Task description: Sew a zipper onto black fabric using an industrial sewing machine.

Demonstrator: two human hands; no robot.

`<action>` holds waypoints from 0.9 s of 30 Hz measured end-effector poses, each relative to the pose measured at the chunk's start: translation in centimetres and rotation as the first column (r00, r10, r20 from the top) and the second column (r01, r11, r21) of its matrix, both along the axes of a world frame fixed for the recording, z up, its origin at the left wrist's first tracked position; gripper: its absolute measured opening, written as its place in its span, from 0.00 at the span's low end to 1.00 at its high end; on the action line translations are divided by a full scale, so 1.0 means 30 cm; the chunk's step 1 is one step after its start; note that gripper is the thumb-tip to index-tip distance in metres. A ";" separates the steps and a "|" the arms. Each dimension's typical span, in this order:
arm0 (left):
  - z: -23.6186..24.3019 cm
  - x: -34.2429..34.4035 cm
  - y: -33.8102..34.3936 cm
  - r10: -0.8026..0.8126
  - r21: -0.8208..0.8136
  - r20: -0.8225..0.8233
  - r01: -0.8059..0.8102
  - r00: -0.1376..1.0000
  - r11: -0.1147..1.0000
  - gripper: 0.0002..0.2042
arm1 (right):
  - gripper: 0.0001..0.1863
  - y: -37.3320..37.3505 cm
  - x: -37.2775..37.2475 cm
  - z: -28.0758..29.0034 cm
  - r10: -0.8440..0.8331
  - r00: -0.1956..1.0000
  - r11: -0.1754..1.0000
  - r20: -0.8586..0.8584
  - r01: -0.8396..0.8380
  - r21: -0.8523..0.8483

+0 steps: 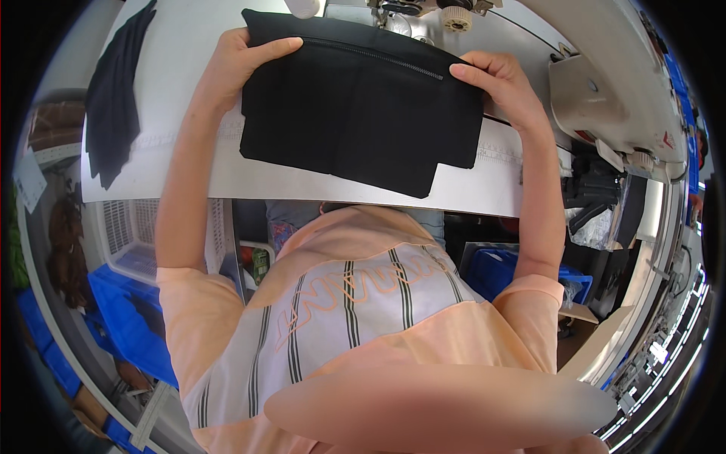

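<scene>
While both hands pinch its top corners, the black zipped cloth point(361, 106) lies flat near the bench's point(189, 68) far edge, likely so it stays straight by the sewing machine point(423, 15). The left hand point(242, 64) and right hand point(499, 79) have their grip clamped on it. More dark cloth point(113, 91) lies at the left edge.

White worktable point(174, 91) — blue bins point(125, 318) and white basket point(128, 234) below.

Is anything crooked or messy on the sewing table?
Nothing looks damaged or spilled. The black zippered fabric piece sits slightly tilted on the white table, held at its top corners by the left hand and right hand.
</scene>
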State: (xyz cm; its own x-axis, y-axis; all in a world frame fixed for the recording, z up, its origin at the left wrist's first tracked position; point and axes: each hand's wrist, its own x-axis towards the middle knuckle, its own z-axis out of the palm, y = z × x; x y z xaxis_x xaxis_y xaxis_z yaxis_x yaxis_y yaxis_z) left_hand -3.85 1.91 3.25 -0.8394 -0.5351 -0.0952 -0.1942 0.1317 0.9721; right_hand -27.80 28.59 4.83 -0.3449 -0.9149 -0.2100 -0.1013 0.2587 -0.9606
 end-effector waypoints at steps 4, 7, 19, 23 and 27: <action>0.001 0.005 -0.006 -0.012 0.029 -0.027 0.013 1.000 0.999 0.14 | 0.12 -0.010 0.015 0.005 -0.016 0.998 0.999 -0.059 0.018 0.035; -0.011 0.009 -0.020 0.023 0.051 -0.019 -0.022 1.000 0.998 0.14 | 0.11 -0.013 0.033 0.018 -0.125 0.992 0.992 -0.024 0.126 0.024; -0.060 0.079 -0.208 0.123 0.020 -0.092 -0.122 0.988 0.992 0.14 | 0.14 -0.133 0.143 -0.027 -0.119 0.979 0.992 0.167 0.123 -0.015; -0.062 0.052 -0.138 0.391 -0.576 -0.046 -0.344 0.919 0.741 0.23 | 0.14 -0.129 0.145 -0.027 -0.149 0.979 0.988 0.135 0.152 -0.012; -0.016 0.000 -0.010 0.083 -0.953 -0.137 -0.154 0.987 0.259 0.27 | 0.16 -0.131 0.142 -0.032 -0.130 0.978 0.990 0.163 0.138 -0.040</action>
State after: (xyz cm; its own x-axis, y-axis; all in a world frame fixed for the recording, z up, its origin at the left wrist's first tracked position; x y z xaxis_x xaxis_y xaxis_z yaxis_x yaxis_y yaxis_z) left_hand -3.85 1.62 2.78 -0.7419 -0.2998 0.5997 -0.2541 0.9535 0.1623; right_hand -23.53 24.65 3.86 -0.4310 -0.8734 -0.2268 0.0871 0.2099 -0.9738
